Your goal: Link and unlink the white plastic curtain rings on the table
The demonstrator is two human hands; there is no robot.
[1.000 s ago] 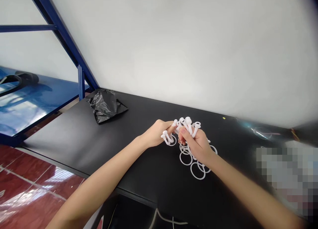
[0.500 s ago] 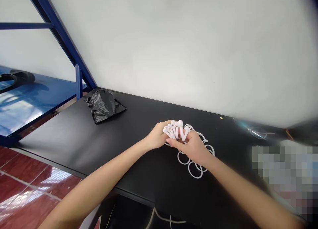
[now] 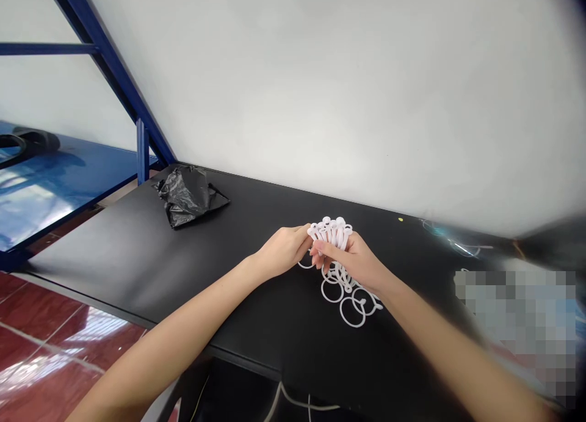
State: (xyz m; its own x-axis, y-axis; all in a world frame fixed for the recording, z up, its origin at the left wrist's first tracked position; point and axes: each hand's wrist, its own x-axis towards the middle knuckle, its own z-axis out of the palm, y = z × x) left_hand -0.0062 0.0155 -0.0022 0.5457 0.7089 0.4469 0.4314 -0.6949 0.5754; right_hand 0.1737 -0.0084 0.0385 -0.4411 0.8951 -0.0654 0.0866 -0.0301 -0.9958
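A bunch of white plastic curtain rings (image 3: 330,232), each with a small eyelet, is gathered upright above the black table (image 3: 265,208). My right hand (image 3: 354,260) is closed round the bunch, its thumb laid across the front. From the other side my left hand (image 3: 286,248) pinches the bunch's left edge; its fingertips are partly hidden. More white rings (image 3: 352,312) lie loose and overlapping on the table below my right hand, and one ring shows under the left fingers.
A crumpled black plastic bag (image 3: 187,196) lies at the table's back left. Clear plastic wrap (image 3: 462,246) and a blurred-out pile (image 3: 517,330) are on the right. A blue metal frame (image 3: 114,74) stands left, and a white wall (image 3: 297,92) rises behind.
The bunch of rings has shifted from my left hand into my right and is packed closer together. My left hand has drawn back slightly left. The loose rings lie differently.
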